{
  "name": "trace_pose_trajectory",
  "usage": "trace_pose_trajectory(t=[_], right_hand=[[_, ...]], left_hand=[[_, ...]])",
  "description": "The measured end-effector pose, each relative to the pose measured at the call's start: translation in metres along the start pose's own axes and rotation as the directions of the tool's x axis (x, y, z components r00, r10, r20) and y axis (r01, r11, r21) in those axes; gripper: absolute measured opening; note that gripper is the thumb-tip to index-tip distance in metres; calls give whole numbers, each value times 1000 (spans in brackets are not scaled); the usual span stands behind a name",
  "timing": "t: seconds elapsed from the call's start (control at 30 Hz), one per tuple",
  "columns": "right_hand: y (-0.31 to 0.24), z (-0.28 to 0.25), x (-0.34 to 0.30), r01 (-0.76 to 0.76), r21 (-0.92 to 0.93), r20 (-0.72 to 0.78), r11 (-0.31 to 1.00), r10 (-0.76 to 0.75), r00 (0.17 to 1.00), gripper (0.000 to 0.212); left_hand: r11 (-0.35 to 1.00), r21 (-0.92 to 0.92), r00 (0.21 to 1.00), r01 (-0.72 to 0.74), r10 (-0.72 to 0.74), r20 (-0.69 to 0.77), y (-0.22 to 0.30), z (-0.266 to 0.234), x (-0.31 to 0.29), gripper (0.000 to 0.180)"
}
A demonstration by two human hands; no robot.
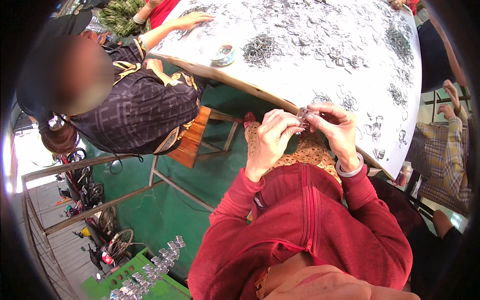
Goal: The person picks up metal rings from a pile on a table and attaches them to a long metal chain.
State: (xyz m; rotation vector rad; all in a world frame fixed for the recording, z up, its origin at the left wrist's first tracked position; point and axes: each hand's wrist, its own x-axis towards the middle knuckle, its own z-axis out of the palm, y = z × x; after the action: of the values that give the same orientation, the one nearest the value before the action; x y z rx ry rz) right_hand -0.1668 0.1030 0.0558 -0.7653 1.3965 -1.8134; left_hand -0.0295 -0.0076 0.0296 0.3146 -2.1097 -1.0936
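Above my lap, at the near edge of the white table (280, 90), I hold a small, silvery, buckle-like metal piece (303, 114). My left hand (274, 134) pinches it from the left, thumb and fingertips pressed together. From the other side my right hand (336, 127), with a pale bangle on its wrist, grips the same piece between thumb and fingers. Fingertips cover part of it, so its full shape is hidden. Just beyond my hands lie small piles of dark, thin looped pieces (347, 98).
Larger heaps of dark loops (259, 50) and a small round tub (223, 55) are on the table. A person in a dark patterned shirt (145, 110) sits at left on a wooden stool (192, 137). Silvery pieces (150, 275) lie on a green surface (175, 287), lower left.
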Motion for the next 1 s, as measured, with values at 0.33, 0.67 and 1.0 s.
trace_pose_trajectory(t=[0.33,0.67,1.0], right_hand=[[2,-4,-2,-40,-42,119,998,45,992,18],[11,-2,-2,-115,-19,173,993,117,978,17],[4,2,-14,-87,-51,92,995,91,992,15]], left_hand=[[918,14,918,396,-396,-31,-94,27,59,18],[772,618,959,-146,-43,281,-168,76,144,11],[816,-304,871,492,-456,185,-78,23,101,16]])
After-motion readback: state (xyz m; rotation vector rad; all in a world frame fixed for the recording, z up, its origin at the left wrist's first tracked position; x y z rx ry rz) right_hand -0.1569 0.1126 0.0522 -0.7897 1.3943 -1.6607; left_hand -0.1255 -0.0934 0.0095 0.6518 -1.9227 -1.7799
